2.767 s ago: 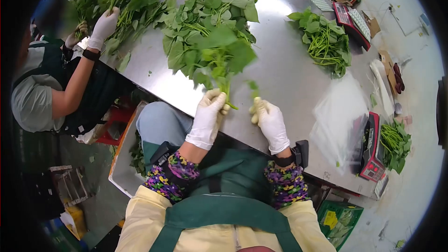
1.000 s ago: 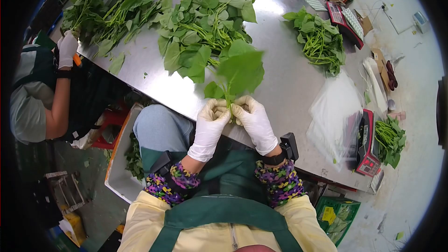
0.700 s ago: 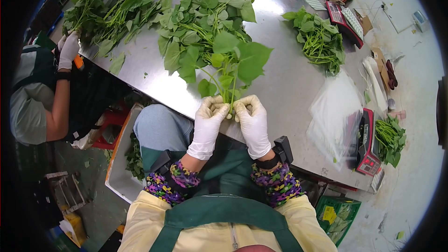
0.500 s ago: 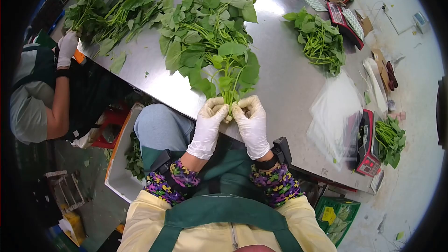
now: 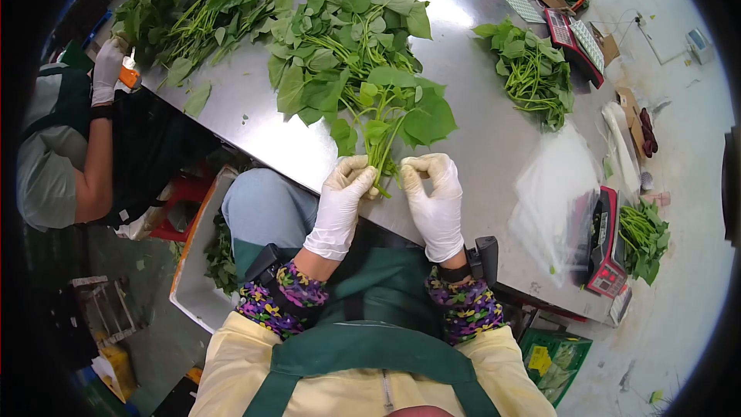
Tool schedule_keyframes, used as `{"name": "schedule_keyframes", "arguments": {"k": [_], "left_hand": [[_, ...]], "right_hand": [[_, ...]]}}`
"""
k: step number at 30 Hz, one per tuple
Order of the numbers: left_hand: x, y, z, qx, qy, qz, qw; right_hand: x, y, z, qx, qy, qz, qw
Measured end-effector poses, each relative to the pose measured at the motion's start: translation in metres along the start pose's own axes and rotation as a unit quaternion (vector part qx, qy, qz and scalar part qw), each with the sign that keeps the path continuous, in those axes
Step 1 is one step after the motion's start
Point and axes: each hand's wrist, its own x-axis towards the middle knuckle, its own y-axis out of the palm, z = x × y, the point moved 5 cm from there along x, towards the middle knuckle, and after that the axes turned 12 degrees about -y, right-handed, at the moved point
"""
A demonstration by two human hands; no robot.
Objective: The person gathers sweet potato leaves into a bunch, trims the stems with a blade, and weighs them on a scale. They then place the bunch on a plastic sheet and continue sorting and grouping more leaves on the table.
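Note:
White gloves cover both of my hands at the near edge of the metal table. My left hand pinches the stem ends of a small bunch of leafy greens, whose leaves point away from me. To its right, my right hand is apart from the bunch, thumb and index finger brought together; whether something small sits between them is too small to tell. Just beyond the bunch, touching its leaves, lies a large pile of greens.
A co-worker's gloved hand is at more greens on the left. At the right are a bundle of greens, clear plastic bags and a red scale. A white crate stands below left.
My right hand has moved off the stems to the right, while my left hand keeps hold of them. The bunch's leaves have spread rightward. The co-worker's hand has shifted slightly.

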Motion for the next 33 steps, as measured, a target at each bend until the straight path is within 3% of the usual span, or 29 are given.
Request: {"name": "schedule_keyframes", "arguments": {"k": [2,5,10,12,16,19,22,26,29,33], "left_hand": [[0.000,0.001,-0.001,0.009,0.016,-0.007,1.000],[0.000,0.003,0.003,0.016,0.020,-0.008,1.000],[-0.002,0.004,0.008,0.023,0.016,0.027,0.999],[-0.001,0.004,0.008,0.025,0.014,0.016,0.999],[-0.001,0.001,0.008,0.010,0.009,-0.002,1.000],[-0.001,0.001,0.007,0.004,0.009,-0.011,1.000],[-0.003,0.005,0.006,0.008,0.009,-0.001,1.000],[0.000,0.001,0.011,0.010,0.009,0.029,0.999],[-0.002,0.004,0.009,0.009,0.002,-0.018,1.000],[-0.001,0.002,0.009,0.005,0.012,0.001,1.000]], "right_hand": [[0.010,0.003,0.027,-0.051,-0.096,0.024,0.994],[0.016,0.014,0.027,-0.154,-0.094,0.009,0.984],[0.021,0.022,0.015,-0.147,-0.033,-0.022,0.988],[0.017,0.022,0.008,-0.058,0.010,-0.034,0.998],[0.013,0.022,0.014,-0.023,0.003,-0.061,0.998],[0.012,0.023,0.018,-0.056,-0.063,-0.051,0.995],[0.016,0.022,0.016,-0.115,-0.017,-0.052,0.992],[0.013,0.030,0.006,-0.070,-0.017,-0.027,0.997],[0.010,0.027,0.006,-0.063,-0.008,-0.034,0.997],[0.006,0.030,0.004,-0.028,0.017,-0.030,0.999]]}}
